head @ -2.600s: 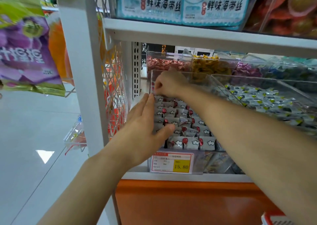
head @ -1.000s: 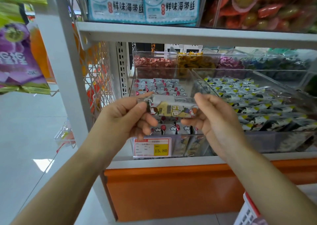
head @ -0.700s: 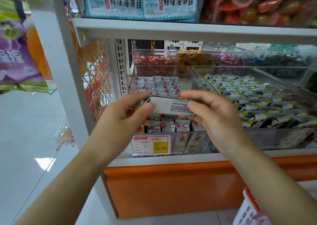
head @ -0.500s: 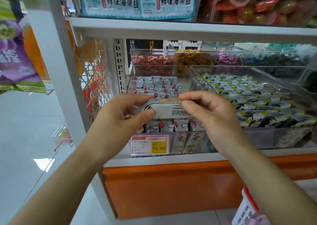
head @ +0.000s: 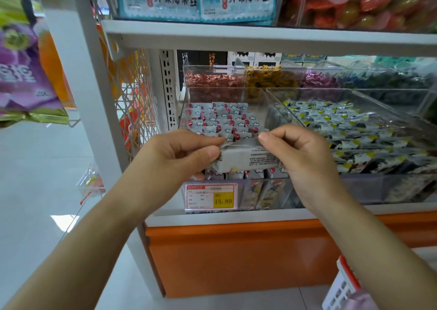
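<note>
Snack packet [head: 248, 159] is up in the air between both hands, and I see it just in front of the clear bin [head: 257, 101] on the shelf. My left hand [head: 179, 153] pinches the packet's left end with thumb and first finger, and the other fingers curl under it. My right hand [head: 305, 158] pinches the top edge on the right side, where a thin flap of the wrapper sticks up. So both hands are clamped on the same packet, one at each end, close together but not touching each other. The packet is grey-white and shows me its back, with tiny print I cannot read.

Behind it, the bin is full of small packets [head: 220, 118] with white clouds and red dots, set in neat rows. On the bin's front hangs a red and yellow price tag [head: 210, 196] that says 15.80, just under the left hand. To the right is a second bin [head: 369, 186] with black, white and yellow packets [head: 343, 125]. Farther back I see red candies [head: 212, 80] and yellow candies [head: 272, 77]. Blue seaweed bags [head: 196, 0] sit on the white shelf board [head: 260, 38] above. A purple bag [head: 21, 78] hangs far to the left. Down in the right corner is a bit of a white and red basket [head: 343, 283].
</note>
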Demonstrator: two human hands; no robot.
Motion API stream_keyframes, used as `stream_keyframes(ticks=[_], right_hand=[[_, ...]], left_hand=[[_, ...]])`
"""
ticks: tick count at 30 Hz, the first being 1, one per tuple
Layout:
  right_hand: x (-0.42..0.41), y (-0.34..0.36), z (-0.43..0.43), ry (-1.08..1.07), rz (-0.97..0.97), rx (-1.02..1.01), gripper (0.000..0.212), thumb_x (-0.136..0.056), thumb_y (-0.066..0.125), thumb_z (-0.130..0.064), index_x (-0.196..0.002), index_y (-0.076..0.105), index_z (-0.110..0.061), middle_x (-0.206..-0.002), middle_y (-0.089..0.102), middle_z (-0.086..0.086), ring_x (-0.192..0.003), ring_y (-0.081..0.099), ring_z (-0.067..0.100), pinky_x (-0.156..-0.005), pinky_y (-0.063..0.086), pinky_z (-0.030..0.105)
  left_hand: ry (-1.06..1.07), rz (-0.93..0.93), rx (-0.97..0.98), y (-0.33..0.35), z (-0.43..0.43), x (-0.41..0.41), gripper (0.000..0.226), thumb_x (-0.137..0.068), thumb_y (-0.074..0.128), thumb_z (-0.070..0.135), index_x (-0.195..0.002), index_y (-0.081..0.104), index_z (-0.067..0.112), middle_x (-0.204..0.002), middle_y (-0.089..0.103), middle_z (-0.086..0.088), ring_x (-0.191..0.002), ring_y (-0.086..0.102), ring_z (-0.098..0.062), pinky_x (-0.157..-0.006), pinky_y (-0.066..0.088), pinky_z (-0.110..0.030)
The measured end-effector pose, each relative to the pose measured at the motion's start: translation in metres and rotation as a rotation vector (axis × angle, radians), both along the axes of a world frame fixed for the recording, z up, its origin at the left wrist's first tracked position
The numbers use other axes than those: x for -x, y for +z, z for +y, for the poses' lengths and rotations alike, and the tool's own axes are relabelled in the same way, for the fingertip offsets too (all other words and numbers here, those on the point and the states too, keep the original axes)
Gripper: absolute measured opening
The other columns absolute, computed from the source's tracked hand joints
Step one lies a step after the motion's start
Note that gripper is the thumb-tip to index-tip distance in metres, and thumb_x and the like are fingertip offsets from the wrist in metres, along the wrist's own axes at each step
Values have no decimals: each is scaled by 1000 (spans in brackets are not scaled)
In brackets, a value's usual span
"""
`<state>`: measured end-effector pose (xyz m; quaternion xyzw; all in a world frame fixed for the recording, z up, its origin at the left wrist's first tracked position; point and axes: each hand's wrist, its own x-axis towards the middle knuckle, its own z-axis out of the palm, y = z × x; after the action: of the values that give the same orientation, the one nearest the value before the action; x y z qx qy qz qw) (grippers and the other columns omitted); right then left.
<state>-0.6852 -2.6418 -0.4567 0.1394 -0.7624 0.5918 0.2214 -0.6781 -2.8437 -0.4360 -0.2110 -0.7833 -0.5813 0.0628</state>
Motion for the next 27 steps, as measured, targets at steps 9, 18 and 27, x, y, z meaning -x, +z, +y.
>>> stream_keyframes(ticks=[9, 18, 27], right_hand=[[-2, 0, 0, 18, -1, -33, 21, -86, 64, -20, -66, 66, -20, -62, 57, 5, -61, 51, 9, -59, 44, 19], [-4, -2, -6, 37, 9, -29, 15, -85, 64, -19, -71, 68, -18, -63, 61, -3, -62, 55, 5, -60, 44, 14], [0, 11, 8, 284, -308, 113, 14, -75, 63, -22, -73, 72, -11, -69, 72, 3, -65, 70, 15, -51, 55, 24]], left_hand=[[157, 89, 45, -3, 1, 1, 14, -86, 60, 18, -73, 65, 18, -69, 67, 5, -54, 60, -2, -49, 45, -10], [213, 46, -19, -4, 11, 1, 15, -92, 51, 26, -81, 54, 17, -68, 63, 10, -54, 59, -5, -49, 51, -20], [69, 62, 131, -3, 10, -1, 15, -83, 62, 27, -96, 60, 35, -83, 66, 12, -71, 63, 2, -57, 46, -7]])
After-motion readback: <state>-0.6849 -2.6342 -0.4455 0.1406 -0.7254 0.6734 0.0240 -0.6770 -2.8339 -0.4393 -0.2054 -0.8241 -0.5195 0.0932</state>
